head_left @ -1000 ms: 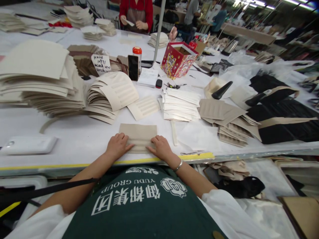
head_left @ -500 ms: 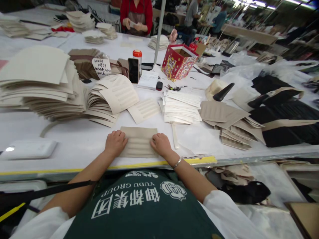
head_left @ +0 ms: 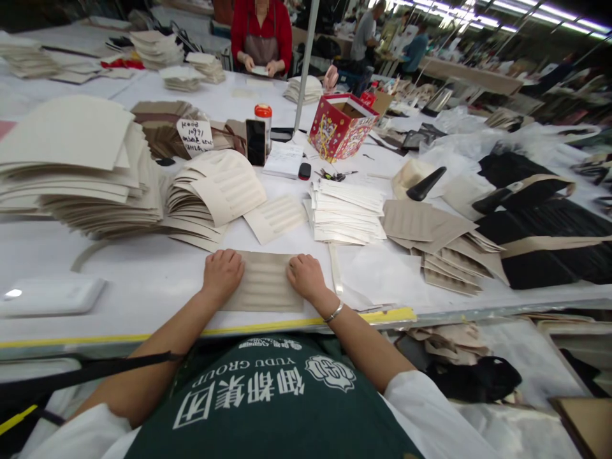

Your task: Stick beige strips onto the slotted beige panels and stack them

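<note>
A beige ribbed panel (head_left: 268, 285) lies flat near the table's front edge, its raised strips running from side to side. My left hand (head_left: 223, 274) is curled over its left edge, fingers bent and pressed on it. On the opposite edge, my right hand (head_left: 307, 277) grips in the same way, with a bracelet at the wrist. The fingertips are partly hidden by the knuckles. Beyond the panel lie a loose cream ribbed piece (head_left: 276, 218) and a stack of white strips (head_left: 347, 213).
Left stand a tall stack of cream panels (head_left: 95, 172) and a fanned stack of ribbed pieces (head_left: 215, 191). A phone (head_left: 255, 142) and a red box (head_left: 340, 131) sit behind. Taupe panels (head_left: 430, 229) and black bags (head_left: 549, 242) lie right. Across the table stands a co-worker (head_left: 262, 38).
The view has tilted slightly, so the table sits a little lower. My hands stay on the panel's two edges. Across the table, the co-worker's hands have lowered with a pale piece.
</note>
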The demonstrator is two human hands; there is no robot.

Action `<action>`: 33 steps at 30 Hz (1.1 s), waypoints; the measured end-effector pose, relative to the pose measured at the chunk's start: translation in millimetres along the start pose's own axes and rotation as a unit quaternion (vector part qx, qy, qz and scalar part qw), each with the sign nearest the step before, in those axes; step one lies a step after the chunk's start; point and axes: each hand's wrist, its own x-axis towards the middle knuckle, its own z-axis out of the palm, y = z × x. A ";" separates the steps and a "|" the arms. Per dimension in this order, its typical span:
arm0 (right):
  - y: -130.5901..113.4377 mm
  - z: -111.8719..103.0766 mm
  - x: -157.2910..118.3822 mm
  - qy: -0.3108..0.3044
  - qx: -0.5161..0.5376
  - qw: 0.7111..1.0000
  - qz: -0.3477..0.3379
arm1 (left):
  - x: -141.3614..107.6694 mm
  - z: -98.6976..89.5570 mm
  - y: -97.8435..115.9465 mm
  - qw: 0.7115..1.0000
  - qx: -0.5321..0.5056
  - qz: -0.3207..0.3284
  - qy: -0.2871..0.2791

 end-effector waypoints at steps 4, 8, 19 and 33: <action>-23.7 9.8 16.5 0.023 0.046 0.998 -0.045 | 13.1 13.0 34.1 0.992 -0.088 0.089 0.011; -24.2 18.7 20.9 0.036 0.037 0.998 -0.042 | 17.7 25.4 33.4 0.989 -0.104 0.100 -0.016; 36.6 12.7 -3.9 0.025 -0.046 0.997 -0.063 | -0.8 22.1 -15.3 0.990 -0.078 0.102 -0.065; 36.0 -25.4 -83.3 -0.049 -0.092 0.992 0.068 | -12.0 6.1 12.1 0.973 -0.027 -0.014 -0.227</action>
